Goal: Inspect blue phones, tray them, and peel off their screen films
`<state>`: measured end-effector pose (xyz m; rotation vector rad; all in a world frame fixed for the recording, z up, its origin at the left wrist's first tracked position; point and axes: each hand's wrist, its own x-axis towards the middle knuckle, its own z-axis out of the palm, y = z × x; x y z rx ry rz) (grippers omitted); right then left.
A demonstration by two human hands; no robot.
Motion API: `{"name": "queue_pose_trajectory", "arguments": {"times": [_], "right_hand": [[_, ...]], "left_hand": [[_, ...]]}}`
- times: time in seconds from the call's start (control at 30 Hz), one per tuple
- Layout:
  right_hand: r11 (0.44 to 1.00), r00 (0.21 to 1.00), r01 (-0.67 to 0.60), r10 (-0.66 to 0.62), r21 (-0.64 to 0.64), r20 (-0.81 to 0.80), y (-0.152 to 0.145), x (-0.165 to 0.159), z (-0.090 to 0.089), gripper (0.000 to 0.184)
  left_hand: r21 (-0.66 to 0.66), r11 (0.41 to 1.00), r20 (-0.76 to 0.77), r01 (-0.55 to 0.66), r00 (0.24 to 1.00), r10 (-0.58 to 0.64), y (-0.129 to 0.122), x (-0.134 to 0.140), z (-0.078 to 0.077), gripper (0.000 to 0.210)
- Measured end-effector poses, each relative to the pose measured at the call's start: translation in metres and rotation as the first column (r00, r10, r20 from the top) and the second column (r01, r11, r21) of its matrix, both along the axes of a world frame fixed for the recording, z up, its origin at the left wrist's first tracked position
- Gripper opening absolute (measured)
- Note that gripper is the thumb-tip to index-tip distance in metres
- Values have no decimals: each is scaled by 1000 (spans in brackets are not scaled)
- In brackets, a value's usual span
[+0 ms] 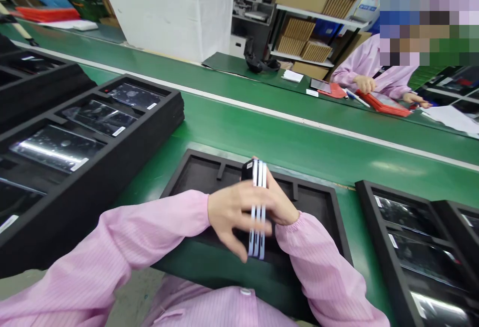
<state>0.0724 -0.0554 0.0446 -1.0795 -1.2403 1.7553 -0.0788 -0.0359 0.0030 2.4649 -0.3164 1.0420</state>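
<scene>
A stack of three phones point(256, 245) with pale blue-silver edges stands upright on its side above a black foam tray point(198, 175). My right hand point(281, 203) is behind and to the right of the stack, its fingers wrapped around it and partly hidden. Across the near edges of the phones lies my left hand point(235, 207), with fingers spread and thumb apart, a little blurred by motion. Whether its fingertips press on the phones is hard to tell. Several divider ridges show in the tray beneath, and my forearms cover part of it.
Stacked black foam trays point(149, 132) holding dark-screened devices stand at the left. More filled foam trays point(404, 237) are at the right. Beyond a white line on the green bench, a co-worker's hand point(364, 84) rests by a red pouch point(389, 105). Shelves with cardboard stand behind.
</scene>
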Motion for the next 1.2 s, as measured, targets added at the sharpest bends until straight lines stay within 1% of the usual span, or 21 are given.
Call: {"name": "queue_pose_trajectory", "arguments": {"times": [0.03, 0.07, 0.1, 0.13, 0.17, 0.2, 0.23, 0.27, 0.3, 0.37, 0.5, 0.63, 0.7, 0.77, 0.93, 1.0, 1.03, 1.07, 1.13, 1.17, 1.2], "right_hand": [[997, 999, 43, -44, 63, 9, 2, 0, -3, 90], [989, 996, 80, -83, 125, 19, 4, -1, -6, 89], [978, 993, 108, -114, 180, 26, 5, -2, -10, 90], [967, 991, 123, -133, 223, 30, 5, -3, -15, 91], [961, 989, 129, -141, 245, 32, 5, -5, -20, 91], [959, 989, 133, -145, 250, 32, 5, -7, -24, 89], [961, 990, 132, -142, 242, 25, 4, -9, -29, 87], [966, 991, 128, -134, 226, 13, 3, -11, -33, 84], [972, 993, 119, -121, 202, 0, 3, -12, -36, 81], [985, 996, 86, -84, 150, -17, 4, -12, -40, 77], [999, 1000, 13, -13, 36, 1, 6, -6, -43, 78], [998, 1000, -3, 2, -67, -16, 5, -3, -44, 80], [996, 1000, 13, -14, -94, -17, 3, -4, -43, 78], [995, 1000, 25, -26, -99, -14, 2, -4, -42, 75], [998, 999, 33, -31, -53, 42, 1, -6, -40, 70], [999, 999, 14, -13, -39, 47, 0, -6, -41, 72], [1000, 999, 6, -5, -20, 51, 0, -6, -41, 77], [1000, 998, -2, 2, 12, 63, -2, -7, -42, 86], [996, 994, -17, 7, 92, 110, -6, -10, -40, 104], [992, 991, -23, 7, 125, 135, -8, -12, -39, 109], [988, 988, -27, 4, 153, 153, -11, -14, -37, 112]], "left_hand": [[-105, 982, 98, -154, 981, 165, 6, -5, 2, 57], [-259, 917, 149, -303, 926, 348, 12, -9, 4, 63], [-431, 809, 131, -399, 860, 494, 17, -11, 6, 66], [-581, 685, 45, -440, 823, 566, 21, -12, 8, 65], [-693, 570, -68, -443, 826, 559, 24, -12, 9, 60], [-767, 485, -159, -421, 856, 491, 27, -10, 10, 54], [-814, 429, -217, -393, 889, 403, 28, -9, 10, 49], [-841, 392, -249, -373, 910, 331, 29, -7, 9, 43], [-856, 364, -267, -366, 918, 294, 29, -6, 8, 38], [-877, 306, -289, -371, 915, 282, 29, -6, 7, 33], [-921, 180, -297, -346, 922, 250, 31, -10, 4, 32], [-950, 37, -295, -310, 931, 215, 33, -11, -1, 34], [-958, 10, -278, -288, 934, 223, 33, -10, -3, 35], [-963, 6, -259, -269, 935, 244, 32, -9, -5, 37], [-965, -37, -263, -261, 938, 225, 32, -9, -7, 46], [-964, -41, -265, -263, 937, 228, 33, -9, -8, 48], [-963, -39, -269, -267, 934, 235, 33, -10, -7, 49], [-961, -30, -274, -275, 929, 248, 33, -10, -6, 49], [-953, 6, -288, -301, 917, 276, 32, -10, -3, 48], [-947, 39, -294, -318, 911, 290, 31, -11, 0, 46], [-939, 89, -292, -333, 906, 306, 29, -11, 3, 45]]}}
